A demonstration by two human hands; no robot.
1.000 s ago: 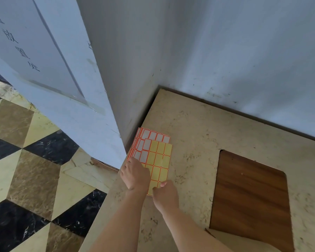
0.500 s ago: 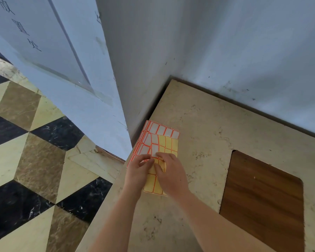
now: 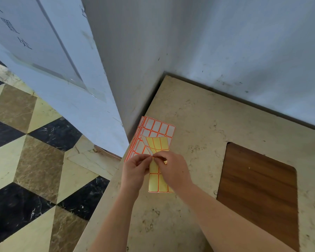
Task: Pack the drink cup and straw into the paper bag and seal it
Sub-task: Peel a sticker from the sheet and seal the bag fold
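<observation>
A stack of sticker sheets point(image 3: 157, 127) with orange-framed white labels lies at the counter's left edge, by the wall corner. On top lies a yellow label sheet point(image 3: 158, 182), its upper part bent and lifted. My left hand point(image 3: 135, 170) pinches the sheet at its left side. My right hand point(image 3: 173, 169) pinches at the same spot with thumb and forefinger, fingertips almost touching the left hand's. No cup, straw or paper bag is in view.
The beige stone counter point(image 3: 198, 135) meets grey walls point(image 3: 225, 42) at the back and left. A brown wooden inset point(image 3: 256, 190) sits to the right. Left of the counter edge lies a patterned tile floor point(image 3: 25, 160) below a white panel point(image 3: 44, 51).
Both hands moved from pressing on the sheets to pinching the yellow sheet together. Its upper part now curls up off the stack.
</observation>
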